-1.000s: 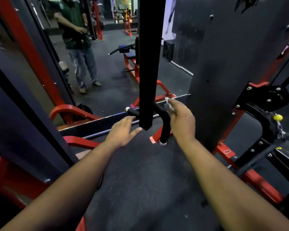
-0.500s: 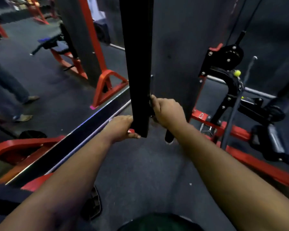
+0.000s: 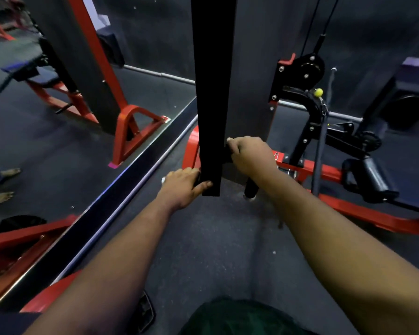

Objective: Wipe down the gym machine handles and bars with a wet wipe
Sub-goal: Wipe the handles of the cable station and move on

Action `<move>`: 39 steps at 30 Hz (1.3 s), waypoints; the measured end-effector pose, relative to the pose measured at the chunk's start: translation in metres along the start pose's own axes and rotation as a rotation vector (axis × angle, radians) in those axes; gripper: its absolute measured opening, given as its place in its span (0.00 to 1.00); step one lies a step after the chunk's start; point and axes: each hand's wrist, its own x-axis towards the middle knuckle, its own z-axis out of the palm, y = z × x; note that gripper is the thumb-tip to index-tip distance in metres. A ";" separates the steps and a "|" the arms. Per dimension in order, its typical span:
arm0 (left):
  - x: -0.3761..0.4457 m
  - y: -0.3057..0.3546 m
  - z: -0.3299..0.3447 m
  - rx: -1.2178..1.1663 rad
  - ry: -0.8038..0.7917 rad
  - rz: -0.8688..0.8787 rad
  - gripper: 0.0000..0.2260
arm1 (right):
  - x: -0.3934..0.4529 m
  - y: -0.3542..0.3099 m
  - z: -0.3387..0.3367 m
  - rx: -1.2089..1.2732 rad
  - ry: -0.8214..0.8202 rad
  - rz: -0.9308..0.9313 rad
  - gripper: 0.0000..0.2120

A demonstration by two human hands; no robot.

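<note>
Two outstretched arms: left hand (image 3: 183, 186) curled around the black handle (image 3: 250, 189) at 9 o'clock of the upright bar (image 3: 213, 93), right hand (image 3: 250, 155) gripping it at 3 o'clock.

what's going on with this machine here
A person is working on a gym machine's black handle bar, which hangs behind a black vertical post. The right hand has its fingers curled over the handle's right side, above the downturned end. The left hand holds the left end, thumb resting against the post's lower end. No wipe can be seen now; it may be hidden under the right hand. A cable pulley on the red and black frame stands to the right.
</note>
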 end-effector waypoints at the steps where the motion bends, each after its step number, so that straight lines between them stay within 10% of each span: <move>1: 0.001 -0.001 0.000 0.000 -0.002 -0.007 0.33 | 0.001 -0.001 0.000 0.003 0.002 -0.005 0.20; 9: 0.008 -0.002 0.004 0.008 -0.005 -0.017 0.34 | -0.046 0.013 0.039 0.070 0.327 -0.183 0.18; 15: 0.013 -0.006 0.004 0.018 0.012 -0.024 0.34 | 0.013 0.001 -0.007 -0.011 -0.101 -0.081 0.19; 23: 0.022 -0.008 0.006 0.031 0.033 -0.031 0.35 | -0.035 0.029 0.046 -0.006 0.302 -0.305 0.23; 28: 0.024 -0.011 0.005 0.011 0.013 -0.027 0.40 | 0.022 0.015 -0.009 0.130 -0.149 -0.083 0.30; 35: 0.022 -0.010 0.007 -0.002 0.015 -0.038 0.33 | -0.022 0.060 0.053 0.564 0.297 -0.130 0.24; 39: 0.019 -0.008 0.006 -0.003 0.026 -0.055 0.33 | -0.045 0.074 0.069 0.995 0.077 0.308 0.44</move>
